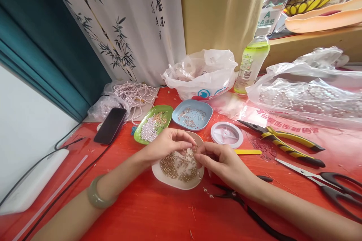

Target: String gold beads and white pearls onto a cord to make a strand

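Over a white dish [177, 185] of small gold beads [169, 165], both of my hands meet with their fingertips almost together. My left hand [174, 144] is closed in a pinch at the dish's far right side. Coming in from the right, my right hand [217, 160] is also pinched closed, at the dish's right edge. What the fingertips hold is too small to make out. A few pearl-like beads [208, 192] trail on the red table below my right hand. Black-handled pliers [233, 194] lie beside them, partly under my right forearm.
Behind the dish are a green tray [137, 135] with white and gold beads, a blue tray [207, 115] with small pieces, and a spool [226, 134]. Yellow-black pliers [283, 139] and scissors [319, 179] lie right. A phone [110, 126], plastic bags [203, 79] and a bottle [253, 62] surround these.
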`<state>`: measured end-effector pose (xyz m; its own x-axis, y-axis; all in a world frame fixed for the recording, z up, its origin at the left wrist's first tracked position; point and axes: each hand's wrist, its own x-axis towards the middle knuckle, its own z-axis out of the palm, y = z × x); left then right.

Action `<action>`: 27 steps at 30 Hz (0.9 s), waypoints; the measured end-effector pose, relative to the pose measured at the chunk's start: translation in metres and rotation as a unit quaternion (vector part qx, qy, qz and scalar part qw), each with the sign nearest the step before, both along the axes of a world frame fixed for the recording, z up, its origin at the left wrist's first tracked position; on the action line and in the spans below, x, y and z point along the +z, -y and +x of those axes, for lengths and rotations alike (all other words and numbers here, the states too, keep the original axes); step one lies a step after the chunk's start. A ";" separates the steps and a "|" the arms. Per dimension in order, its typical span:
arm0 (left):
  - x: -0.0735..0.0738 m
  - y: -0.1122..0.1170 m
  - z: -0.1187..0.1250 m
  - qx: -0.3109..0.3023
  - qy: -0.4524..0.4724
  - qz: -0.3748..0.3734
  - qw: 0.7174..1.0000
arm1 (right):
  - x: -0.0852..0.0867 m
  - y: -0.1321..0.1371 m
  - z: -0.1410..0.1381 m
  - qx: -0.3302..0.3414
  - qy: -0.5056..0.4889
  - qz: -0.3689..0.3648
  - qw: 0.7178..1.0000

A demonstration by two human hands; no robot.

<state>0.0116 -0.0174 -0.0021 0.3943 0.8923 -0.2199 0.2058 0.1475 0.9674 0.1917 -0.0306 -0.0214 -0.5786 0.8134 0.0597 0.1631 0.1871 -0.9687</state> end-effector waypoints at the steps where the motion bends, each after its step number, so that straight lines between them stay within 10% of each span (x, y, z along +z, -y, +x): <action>1: -0.002 0.000 0.000 0.012 0.031 -0.022 0.999 | 0.000 0.000 0.000 0.000 -0.010 -0.005 1.000; 27: -0.006 0.000 0.001 0.070 0.181 -0.100 0.976 | 0.003 0.000 -0.002 0.003 0.005 -0.037 0.999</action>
